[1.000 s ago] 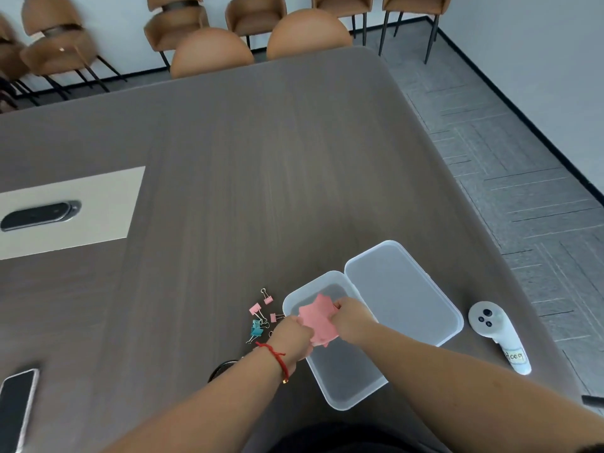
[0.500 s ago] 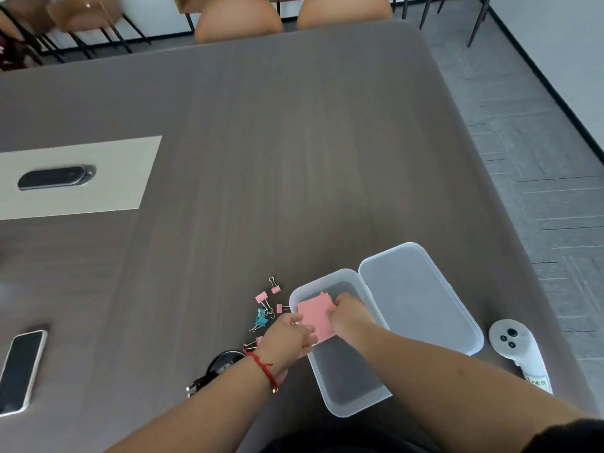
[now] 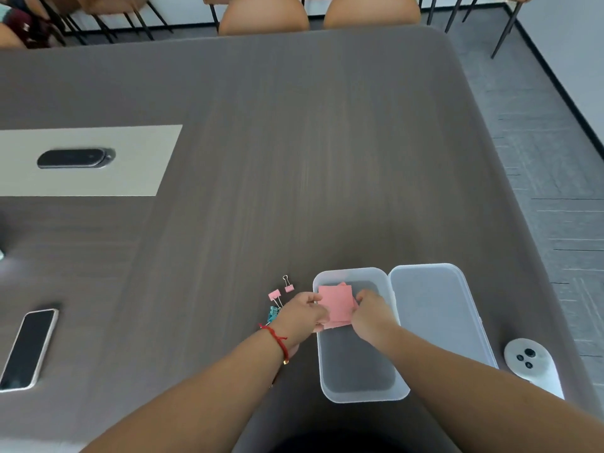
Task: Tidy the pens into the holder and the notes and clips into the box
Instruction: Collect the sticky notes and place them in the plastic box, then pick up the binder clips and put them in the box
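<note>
While both hands work over the open box [image 3: 356, 387], the pink notes [image 3: 336, 304] sit pinched between them, a small stack held just above the box's far end. Left hand [image 3: 302, 313] grips the stack's left edge, fingers curled tight on the paper; thin red cord on that wrist. Right hand [image 3: 371, 310] clamps the right edge, thumb and fingers closed on it. Stack looks slightly fanned, top sheet approx. square to the box walls. Whether the bottom sheet touches the box floor: cannot tell.

Box is translucent, rectangular, near table edge, rest of its interior bare. Lid [image 3: 434, 308] lies flat on the table [image 3: 294, 158], touching the box's right long side.

Clips [image 3: 276, 297] lie on the table just left of the box, outside it: two pink ones w/ wire handles, a teal one partly hidden behind the left hand.

White controller [image 3: 531, 362] sits right of the lid, near the table edge. Phone [image 3: 27, 348] lies face up far left, well apart from the box. Dark oval device [image 3: 73, 158] rests on a pale inset panel, upper left. Pen holder not identifiable in view.
</note>
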The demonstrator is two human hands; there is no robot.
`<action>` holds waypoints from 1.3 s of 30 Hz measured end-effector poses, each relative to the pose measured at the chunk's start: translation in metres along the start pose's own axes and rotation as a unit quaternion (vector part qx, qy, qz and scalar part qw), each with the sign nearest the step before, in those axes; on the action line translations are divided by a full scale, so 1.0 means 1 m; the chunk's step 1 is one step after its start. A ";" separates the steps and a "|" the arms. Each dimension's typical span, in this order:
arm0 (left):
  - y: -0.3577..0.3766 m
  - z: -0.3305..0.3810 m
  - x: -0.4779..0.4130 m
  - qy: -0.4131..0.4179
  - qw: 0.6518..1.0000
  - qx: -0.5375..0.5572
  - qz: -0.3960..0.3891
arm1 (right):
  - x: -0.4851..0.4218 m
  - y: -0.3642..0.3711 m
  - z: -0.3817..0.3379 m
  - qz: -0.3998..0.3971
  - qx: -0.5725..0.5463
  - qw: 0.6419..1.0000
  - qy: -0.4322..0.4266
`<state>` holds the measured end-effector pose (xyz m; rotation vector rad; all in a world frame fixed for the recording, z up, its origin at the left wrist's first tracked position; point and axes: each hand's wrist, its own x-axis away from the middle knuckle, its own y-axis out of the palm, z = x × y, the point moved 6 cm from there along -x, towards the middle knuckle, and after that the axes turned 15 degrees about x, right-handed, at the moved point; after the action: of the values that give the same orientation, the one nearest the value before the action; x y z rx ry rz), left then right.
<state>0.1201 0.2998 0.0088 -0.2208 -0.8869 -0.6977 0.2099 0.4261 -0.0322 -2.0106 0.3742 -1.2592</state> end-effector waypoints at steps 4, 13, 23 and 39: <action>-0.041 0.026 -0.013 0.027 0.998 0.057 0.005 | 0.027 -0.030 -0.036 0.116 -0.073 0.988 -0.069; -0.102 0.013 -0.038 0.063 0.827 -0.556 -0.049 | 0.058 -0.029 -0.139 0.205 0.255 0.905 -0.273; -0.106 -0.005 -0.057 0.108 0.741 -0.661 -0.050 | -0.005 0.033 -0.156 -0.003 0.563 0.811 -0.160; -0.109 -0.012 -0.058 0.227 0.717 -0.652 -0.095 | -0.016 0.064 -0.165 -0.001 0.514 0.841 -0.167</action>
<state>0.0331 0.2387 -0.0546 -1.1779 0.2207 -1.4231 0.0674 0.3207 -0.0449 -1.2177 -0.4192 -0.7835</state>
